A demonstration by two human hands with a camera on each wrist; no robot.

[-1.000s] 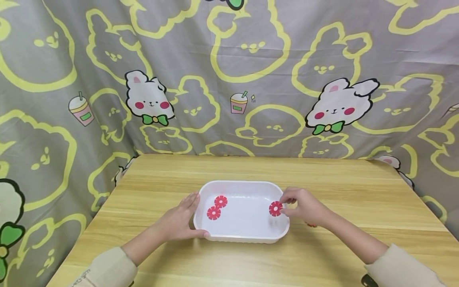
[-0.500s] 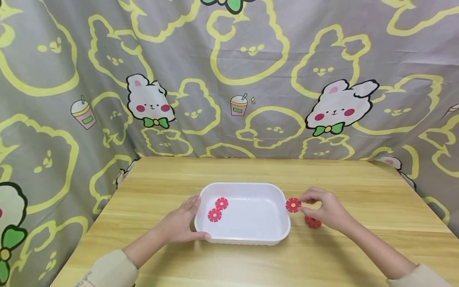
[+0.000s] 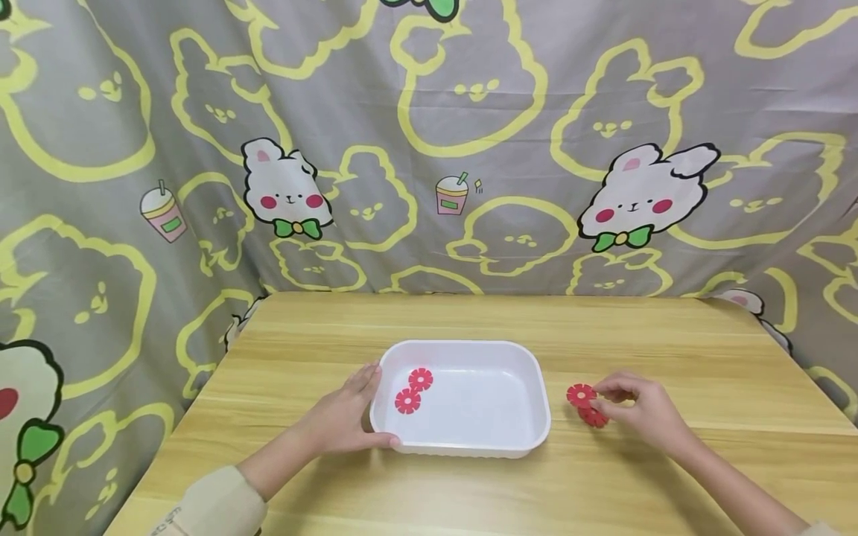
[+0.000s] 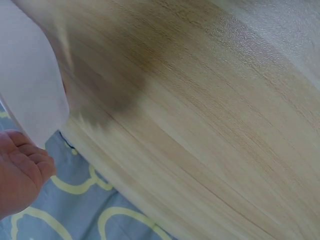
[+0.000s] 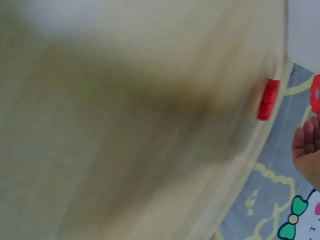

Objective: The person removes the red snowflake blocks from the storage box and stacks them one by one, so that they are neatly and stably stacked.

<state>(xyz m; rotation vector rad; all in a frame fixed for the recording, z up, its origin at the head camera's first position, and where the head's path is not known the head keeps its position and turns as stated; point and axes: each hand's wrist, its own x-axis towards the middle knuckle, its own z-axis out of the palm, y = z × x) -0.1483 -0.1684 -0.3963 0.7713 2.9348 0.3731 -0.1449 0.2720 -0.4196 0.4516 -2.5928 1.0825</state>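
A white plastic tray [image 3: 469, 406] stands on the table, with two red notched interlocking discs [image 3: 407, 400] lying in its left end. My left hand [image 3: 345, 413] grips the tray's left end, thumb on the near rim and fingers along the outer side. Right of the tray, my right hand [image 3: 640, 409] pinches another red interlocking disc [image 3: 581, 395] by its edge. Below the held disc, a small stack of red discs [image 3: 594, 419] rests on the table; in the head view the held disc and fingertips partly cover it. The right wrist view shows this stack [image 5: 268, 100] side on.
The wooden table [image 3: 482, 316] runs back to a grey curtain [image 3: 496, 112] with yellow outlines and white rabbits, which also hangs along the sides. Table surface lies between the tray and the red stack.
My right hand has moved right with the pinched disc, from over the tray's right end to over the red stack. My left hand has stayed on the tray.
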